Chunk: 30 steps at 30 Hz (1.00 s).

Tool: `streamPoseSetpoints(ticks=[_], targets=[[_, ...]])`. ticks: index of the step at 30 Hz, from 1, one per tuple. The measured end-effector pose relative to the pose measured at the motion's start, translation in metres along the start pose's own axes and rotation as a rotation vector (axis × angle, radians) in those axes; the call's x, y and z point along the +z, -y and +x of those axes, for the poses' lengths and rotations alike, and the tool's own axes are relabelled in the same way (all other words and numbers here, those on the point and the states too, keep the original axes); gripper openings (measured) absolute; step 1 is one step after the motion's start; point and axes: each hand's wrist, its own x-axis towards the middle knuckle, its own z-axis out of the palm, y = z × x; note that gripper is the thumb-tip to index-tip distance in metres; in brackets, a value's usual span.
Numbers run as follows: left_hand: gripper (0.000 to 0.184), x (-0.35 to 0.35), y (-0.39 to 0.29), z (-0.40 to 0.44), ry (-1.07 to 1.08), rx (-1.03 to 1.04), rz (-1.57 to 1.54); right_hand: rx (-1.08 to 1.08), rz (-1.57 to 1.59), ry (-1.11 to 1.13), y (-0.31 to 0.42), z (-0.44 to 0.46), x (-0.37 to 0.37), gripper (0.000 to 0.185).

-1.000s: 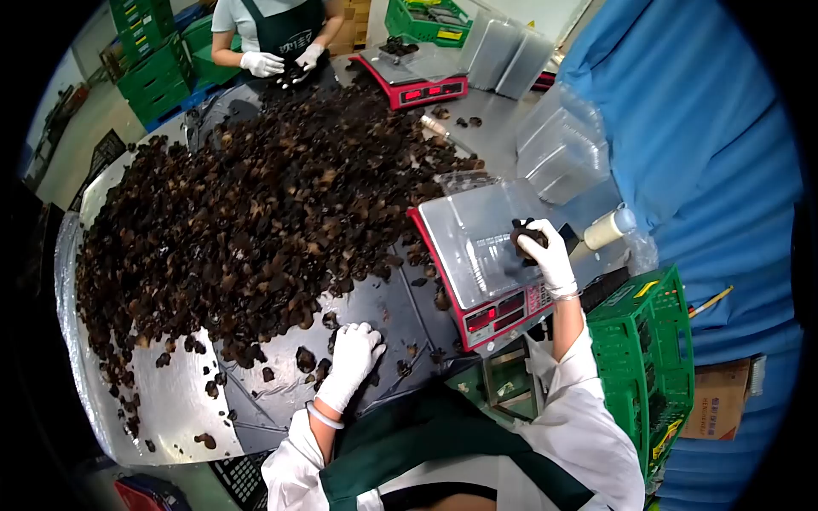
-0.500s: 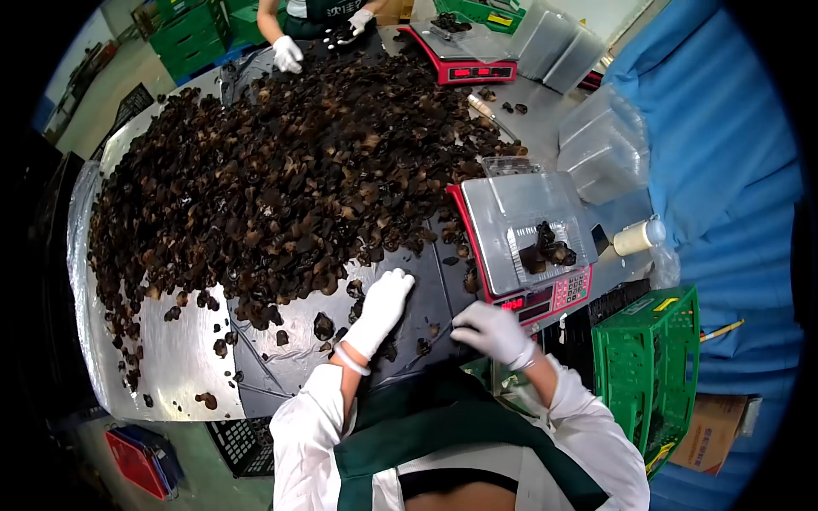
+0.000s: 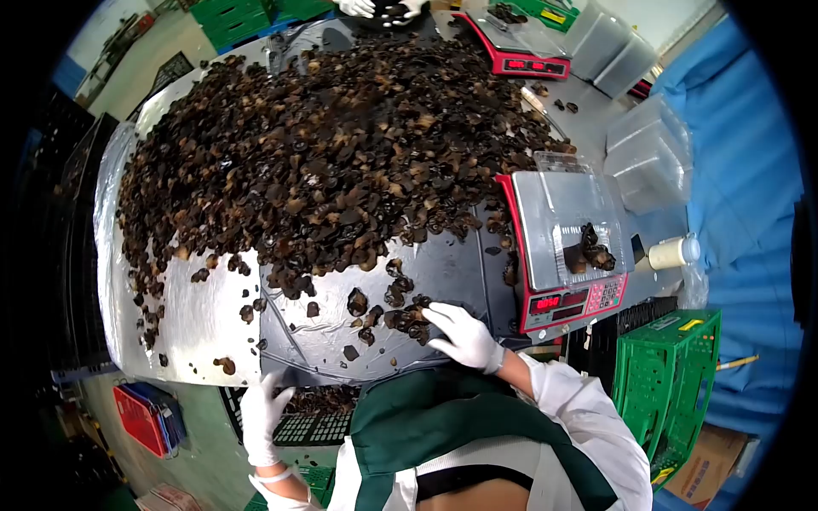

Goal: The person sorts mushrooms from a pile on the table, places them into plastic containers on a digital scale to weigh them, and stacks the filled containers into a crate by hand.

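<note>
A broad heap of dark wood ear mushrooms (image 3: 315, 162) covers much of the table. My right hand (image 3: 464, 336), in a white glove, reaches over the near part of the table. Its outstretched fingers touch a small cluster of wood ear pieces (image 3: 407, 320). My left hand (image 3: 262, 415), also gloved, is off the near table edge beside a black crate (image 3: 319, 433) with dark pieces in it. Its thumb and fingers are apart, with nothing visible between them. To the right, a red scale (image 3: 558, 302) carries a clear plastic tray (image 3: 564, 271) with several wood ear pieces.
A second red scale (image 3: 532, 66) stands at the far right near stacked clear containers (image 3: 652, 157). Across the table are a co-worker's gloved hands (image 3: 400, 12). Green crates (image 3: 665, 383) stand at my right. A knife-like tool (image 3: 538, 106) lies beside the heap.
My left hand has moved left and down, from the tabletop to beyond its near edge. My right hand has left the scale's side and reached the loose pieces. The view has shifted.
</note>
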Motion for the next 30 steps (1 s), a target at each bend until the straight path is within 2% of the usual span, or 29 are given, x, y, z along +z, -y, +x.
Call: streamPoseSetpoints(ticks=[2, 3, 4, 5, 7, 8, 10, 11, 13, 15, 17, 19, 21, 22, 23, 25, 26, 27, 29, 30], targets=[[0.035, 0.012, -0.037, 0.021, -0.087, 0.004, -0.279, -0.043, -0.182, 0.164, 0.008, 0.026, 0.01, 0.082], [0.039, 0.028, -0.049, 0.034, -0.188, 0.073, -0.425, -0.03, -0.274, 0.234, 0.013, 0.039, 0.014, 0.093], [0.046, 0.036, -0.069, 0.045, -0.201, 0.072, -0.535, -0.054, -0.294, 0.261, 0.009, 0.05, 0.023, 0.098], [0.05, 0.057, -0.071, 0.06, -0.252, 0.204, -0.381, -0.063, -0.358, 0.274, 0.008, 0.058, 0.031, 0.096], [0.062, 0.085, -0.085, 0.082, -0.301, 0.326, -0.294, -0.094, -0.419, 0.252, 0.015, 0.068, 0.039, 0.081], [0.067, 0.091, -0.096, 0.09, -0.295, 0.35, -0.291, -0.103, -0.423, 0.254, 0.012, 0.067, 0.045, 0.081], [0.071, 0.106, -0.109, 0.1, -0.248, 0.417, -0.142, -0.206, -0.493, 0.17, 0.003, 0.06, 0.058, 0.058], [0.07, 0.111, -0.111, 0.104, -0.216, 0.459, -0.08, -0.209, -0.497, 0.17, -0.002, 0.057, 0.06, 0.058], [0.052, 0.126, -0.107, 0.108, -0.232, 0.543, -0.051, -0.247, -0.398, 0.146, -0.006, 0.054, 0.057, 0.035], [0.04, 0.133, -0.103, 0.111, -0.208, 0.509, -0.139, -0.274, -0.378, 0.076, -0.013, 0.055, 0.055, 0.03], [0.037, 0.136, -0.101, 0.114, -0.266, 0.476, -0.219, -0.167, -0.212, 0.028, -0.019, 0.056, 0.059, 0.029], [0.03, 0.135, -0.103, 0.118, -0.363, 0.394, -0.386, -0.087, -0.048, -0.127, -0.017, 0.062, 0.054, 0.029], [0.028, 0.129, -0.104, 0.121, -0.291, 0.253, -0.728, 0.087, 0.281, -0.213, -0.019, 0.067, 0.047, 0.028], [0.026, 0.127, -0.109, 0.121, -0.186, 0.034, -1.064, 0.266, 0.508, -0.268, -0.019, 0.071, 0.047, 0.026], [0.029, 0.122, -0.111, 0.121, -0.067, -0.122, -1.326, 0.467, 0.844, -0.13, -0.023, 0.073, 0.04, 0.023], [0.033, 0.116, -0.116, 0.121, 0.08, -0.204, -1.801, 0.697, 1.466, -0.073, -0.022, 0.075, 0.021, 0.023], [0.036, 0.113, -0.12, 0.12, 0.153, -0.173, -1.946, 0.699, 1.67, -0.099, -0.018, 0.076, 0.015, 0.024], [0.038, 0.106, -0.127, 0.119, 0.21, -0.115, -1.997, 0.633, 2.004, -0.043, -0.025, 0.075, 0.019, 0.034], [0.039, 0.096, -0.142, 0.119, 0.263, -0.108, -2.126, 0.605, 2.204, 0.007, -0.035, 0.068, 0.026, 0.038], [0.041, 0.092, -0.148, 0.119, 0.243, -0.111, -2.156, 0.601, 2.205, 0.006, -0.035, 0.067, 0.027, 0.038]])
